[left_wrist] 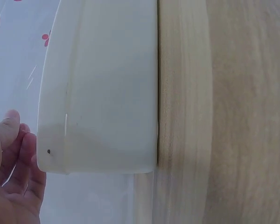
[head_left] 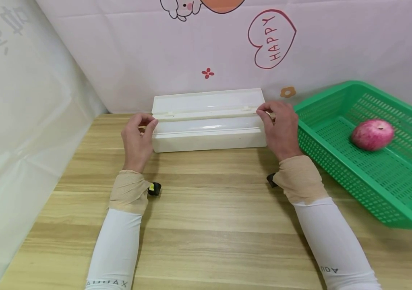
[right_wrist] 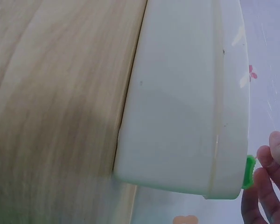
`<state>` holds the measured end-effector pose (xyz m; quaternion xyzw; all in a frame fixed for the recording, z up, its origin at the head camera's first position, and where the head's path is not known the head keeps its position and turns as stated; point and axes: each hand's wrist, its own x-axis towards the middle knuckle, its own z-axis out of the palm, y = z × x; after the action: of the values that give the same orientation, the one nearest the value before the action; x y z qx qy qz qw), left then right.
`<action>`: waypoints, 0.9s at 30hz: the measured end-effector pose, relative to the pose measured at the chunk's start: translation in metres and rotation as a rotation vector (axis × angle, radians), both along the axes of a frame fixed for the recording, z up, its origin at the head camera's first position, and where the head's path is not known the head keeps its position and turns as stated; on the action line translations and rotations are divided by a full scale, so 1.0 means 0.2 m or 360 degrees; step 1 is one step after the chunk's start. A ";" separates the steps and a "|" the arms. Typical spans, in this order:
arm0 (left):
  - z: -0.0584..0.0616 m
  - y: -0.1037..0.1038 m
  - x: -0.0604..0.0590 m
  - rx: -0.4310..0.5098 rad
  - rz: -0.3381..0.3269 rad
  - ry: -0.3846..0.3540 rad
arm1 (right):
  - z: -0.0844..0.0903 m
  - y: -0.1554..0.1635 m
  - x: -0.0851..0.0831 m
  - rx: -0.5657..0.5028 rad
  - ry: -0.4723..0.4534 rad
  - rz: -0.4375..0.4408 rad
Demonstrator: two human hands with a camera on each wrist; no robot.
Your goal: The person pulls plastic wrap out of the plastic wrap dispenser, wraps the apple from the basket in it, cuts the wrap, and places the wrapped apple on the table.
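As seen from the head camera, a long white plastic box (head_left: 208, 139) lies crosswise on the wooden table (head_left: 209, 225), its far side against the pale printed backdrop (head_left: 137, 52) and its hinged lid (head_left: 207, 100) standing open behind the trough. At the box's left end, the left hand (head_left: 137, 139) has its fingers curled, thumb and forefinger closing on the corner of the upper rim; at the right end, the right hand (head_left: 280, 127) likewise curls its fingers over the rim corner, pinching it from above. Both forearms wear white sleeves with tan wraps at the wrists. To the right of the box, just beside the right hand, stands a green slotted basket (head_left: 401, 193) holding a single pink-red apple (head_left: 372, 134) near its far end. From the left wrist camera, the box's end wall (left_wrist: 102, 93) fills the view with the fingers (left_wrist: 18, 154) touching its lower left corner. From the right wrist camera, the opposite end of the box appears, a small green tab (right_wrist: 249, 171) projects from its rim, and the fingertips (right_wrist: 270, 168) sit at that tab; whether they grip the tab itself cannot be told.
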<state>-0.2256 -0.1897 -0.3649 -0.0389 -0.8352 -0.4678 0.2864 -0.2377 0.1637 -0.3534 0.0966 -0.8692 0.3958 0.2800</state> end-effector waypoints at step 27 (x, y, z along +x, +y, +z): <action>0.05 -0.01 0.00 0.0061 0.0004 0.0051 | 0.04 0.01 0.01 0.0045 0.0113 -0.0003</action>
<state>-0.2249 -0.1913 -0.3539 -0.0399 -0.8214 -0.4828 0.3011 -0.2362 0.1652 -0.3450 0.1137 -0.8644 0.3795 0.3097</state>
